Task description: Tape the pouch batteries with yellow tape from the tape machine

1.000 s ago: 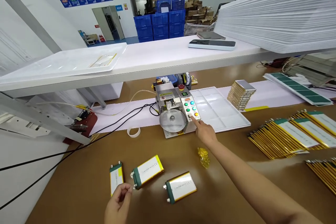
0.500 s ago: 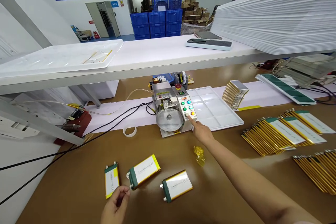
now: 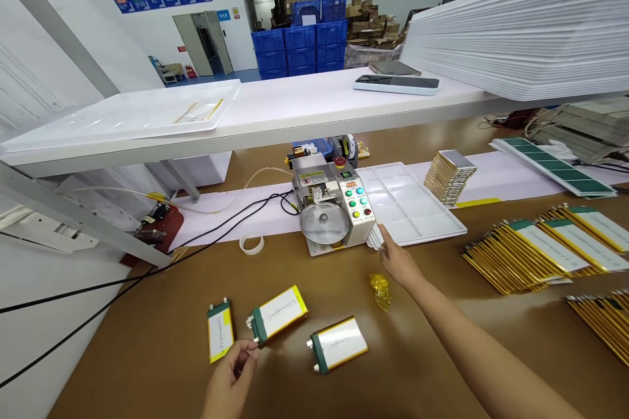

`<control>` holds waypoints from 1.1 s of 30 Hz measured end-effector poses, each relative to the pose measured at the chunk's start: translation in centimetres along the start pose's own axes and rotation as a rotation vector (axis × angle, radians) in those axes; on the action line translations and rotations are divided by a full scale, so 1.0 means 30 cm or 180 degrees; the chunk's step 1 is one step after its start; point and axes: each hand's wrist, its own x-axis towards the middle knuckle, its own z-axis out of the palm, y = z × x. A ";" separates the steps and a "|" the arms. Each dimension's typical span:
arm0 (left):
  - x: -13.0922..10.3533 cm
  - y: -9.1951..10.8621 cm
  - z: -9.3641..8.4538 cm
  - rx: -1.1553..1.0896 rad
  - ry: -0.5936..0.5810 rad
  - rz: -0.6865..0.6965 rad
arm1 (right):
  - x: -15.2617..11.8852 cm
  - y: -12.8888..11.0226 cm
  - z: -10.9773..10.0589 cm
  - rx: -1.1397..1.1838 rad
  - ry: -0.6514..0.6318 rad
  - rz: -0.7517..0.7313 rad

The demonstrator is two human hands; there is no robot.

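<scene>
My left hand (image 3: 232,376) is closed in a pinch, its fingertips at the lower tab of a pouch battery cell (image 3: 282,313) with a green end and yellow tape. Whether the tab or something small is between them is hidden. To its left lies another battery cell (image 3: 221,332); a third battery cell (image 3: 341,344) is on the right. My right hand (image 3: 399,263) hovers beside the lower right corner of a tape dispenser machine (image 3: 324,203), index finger stretched out, holding nothing. The machine's button panel (image 3: 358,203) shows coloured lit buttons and a round clear disc in front.
Crumpled amber tape (image 3: 380,291) lies below my right hand. A white tape ring (image 3: 252,245) and black cables (image 3: 211,222) are left of the machine. White trays (image 3: 413,203), stacked cells (image 3: 449,177) and rows of cells (image 3: 515,255) stand right. A shelf (image 3: 295,121) crosses above.
My right index finger has left the button panel and moved right and slightly down. The lowest right button now shows red and its neighbour yellow. My left hand stays at the middle cell's tab.
</scene>
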 end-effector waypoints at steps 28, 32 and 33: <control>-0.027 0.039 -0.001 0.0232 -0.0472 -0.0175 | -0.217 0.167 0.139 0.0719 -0.0451 0.0502; -0.034 0.036 0.023 0.0175 -0.0191 -0.0123 | -0.225 0.168 0.137 0.0728 -0.0444 0.0568; -0.035 0.036 0.028 0.0166 -0.0145 -0.0112 | -0.227 0.170 0.138 0.0742 -0.0435 0.0562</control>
